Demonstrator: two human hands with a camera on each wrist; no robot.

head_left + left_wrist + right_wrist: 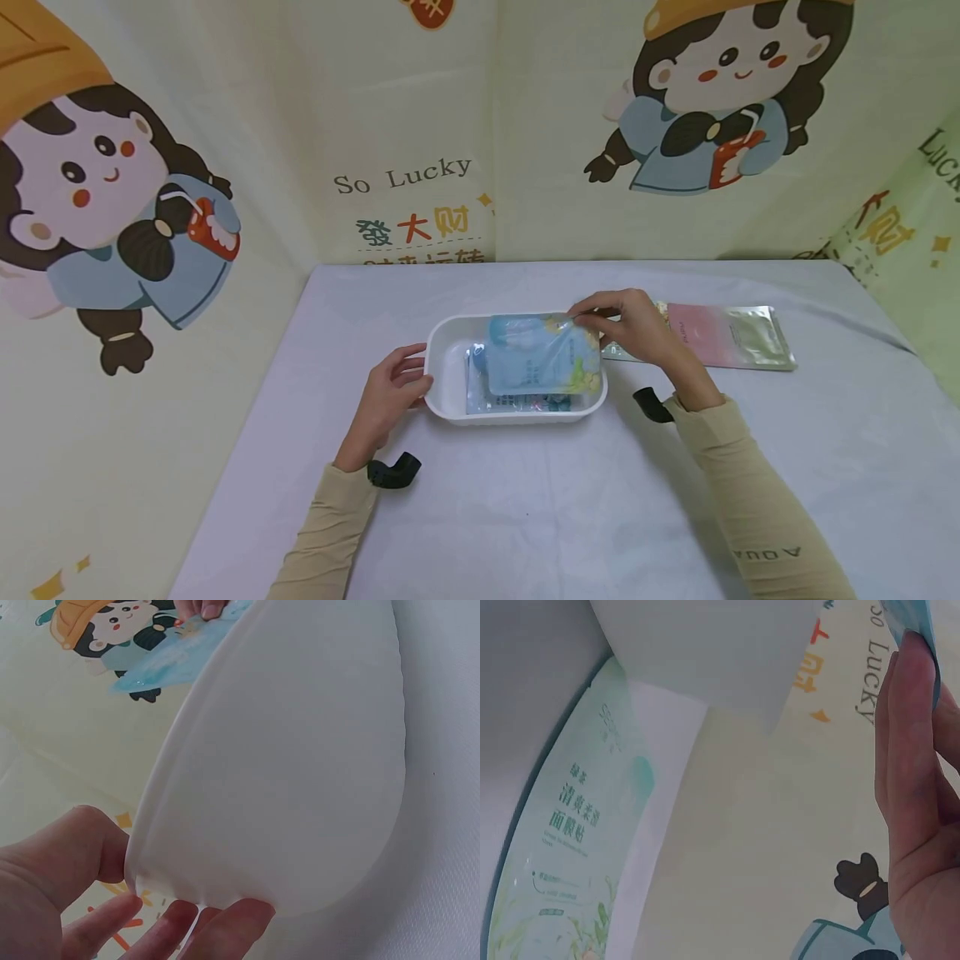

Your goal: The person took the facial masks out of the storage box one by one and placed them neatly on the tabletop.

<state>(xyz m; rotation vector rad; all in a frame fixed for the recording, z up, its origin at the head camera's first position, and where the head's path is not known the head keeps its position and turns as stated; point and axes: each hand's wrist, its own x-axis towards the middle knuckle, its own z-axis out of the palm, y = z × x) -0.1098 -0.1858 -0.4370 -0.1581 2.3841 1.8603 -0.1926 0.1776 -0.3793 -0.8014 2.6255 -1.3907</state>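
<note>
A white plastic tray (446, 375) sits on the table, and my left hand (384, 402) grips its left end. In the left wrist view the thumb is at the rim and the fingers lie against the outer wall. My right hand (636, 329) pinches the upper right corner of a light blue face mask packet (532, 358), holding it over the tray. Under it, another blue packet (517, 404) lies in the tray, partly covered. In the right wrist view only a corner of the held blue packet (911, 616) shows.
Right of the tray lie a pink and silver packet (712, 333) and a pale green face mask packet (570, 817), partly hidden behind my right hand in the head view. A white cloth covers the table (510, 508). Printed curtains (540, 125) hang behind and at the sides.
</note>
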